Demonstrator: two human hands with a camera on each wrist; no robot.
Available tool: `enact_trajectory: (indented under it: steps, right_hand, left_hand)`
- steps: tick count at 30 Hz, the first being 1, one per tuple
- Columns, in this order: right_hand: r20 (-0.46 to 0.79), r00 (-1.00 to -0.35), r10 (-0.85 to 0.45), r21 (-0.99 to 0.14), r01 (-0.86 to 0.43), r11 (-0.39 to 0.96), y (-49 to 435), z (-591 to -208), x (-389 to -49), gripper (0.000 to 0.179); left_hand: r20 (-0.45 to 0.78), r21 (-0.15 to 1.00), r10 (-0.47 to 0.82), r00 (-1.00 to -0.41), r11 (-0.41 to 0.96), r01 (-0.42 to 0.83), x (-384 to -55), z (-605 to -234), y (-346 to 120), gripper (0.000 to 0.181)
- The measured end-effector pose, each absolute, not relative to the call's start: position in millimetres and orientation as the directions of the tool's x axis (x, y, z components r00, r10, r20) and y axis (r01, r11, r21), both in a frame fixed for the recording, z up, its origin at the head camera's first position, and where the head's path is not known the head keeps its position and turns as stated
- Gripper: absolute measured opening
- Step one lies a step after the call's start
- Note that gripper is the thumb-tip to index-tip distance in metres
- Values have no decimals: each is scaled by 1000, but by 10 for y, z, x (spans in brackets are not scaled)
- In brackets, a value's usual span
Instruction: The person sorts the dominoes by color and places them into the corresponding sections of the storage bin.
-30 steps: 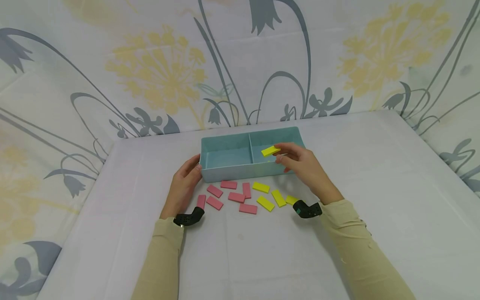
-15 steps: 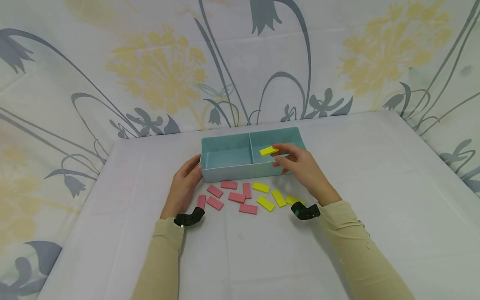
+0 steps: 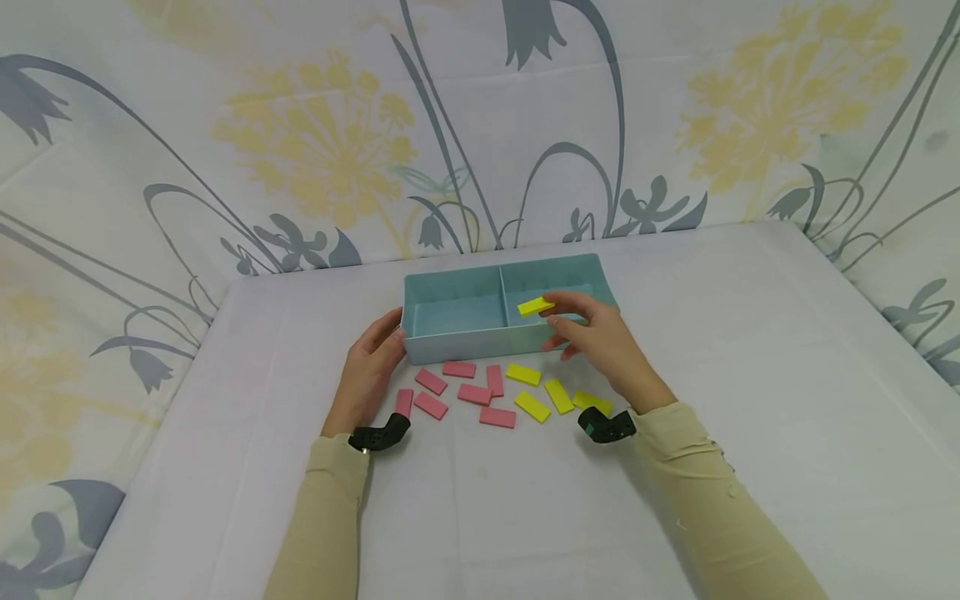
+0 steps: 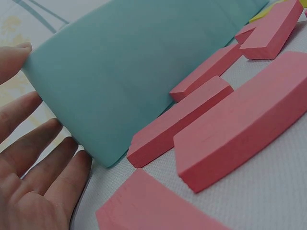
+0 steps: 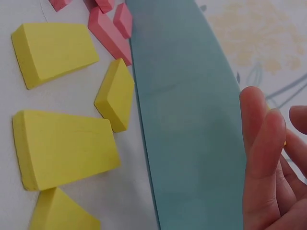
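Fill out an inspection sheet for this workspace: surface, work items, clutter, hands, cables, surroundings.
Surface: white cloth, faintly creased.
Work items: blue box with two compartments; in front of it, seven pink blocks and four yellow blocks lie loose.
Clutter: nothing seen.
Left hand: touches the box's left end.
Right hand: pinches another yellow block over the right compartment.
Cables: nothing seen.
Surroundings: floral fabric behind and on both sides; a black camera on each wrist.

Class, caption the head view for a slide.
Right hand holds a yellow block over the teal box; left hand touches its end.
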State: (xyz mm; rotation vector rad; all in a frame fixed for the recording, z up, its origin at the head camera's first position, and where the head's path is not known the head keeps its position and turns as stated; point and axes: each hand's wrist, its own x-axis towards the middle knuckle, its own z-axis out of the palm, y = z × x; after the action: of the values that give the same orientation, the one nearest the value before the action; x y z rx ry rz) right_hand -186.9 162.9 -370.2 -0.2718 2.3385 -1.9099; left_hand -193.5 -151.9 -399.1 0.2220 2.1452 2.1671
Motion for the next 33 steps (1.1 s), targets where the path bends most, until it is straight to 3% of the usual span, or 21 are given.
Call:
enact_trajectory:
  steps: [12,33]
  right_hand:
    - [-8,-976,-218,-975,-40,217,1576,-3696,-1848,39]
    - [51,-973,-224,-946,-118,301,1541,-3784,-1856,41]
  left_hand:
    - [40,999,150,-988,27,45,-1931,-3980,-1513,51]
    - [49,997,159,-986,49,58,-1937,-3985,-1520,54]
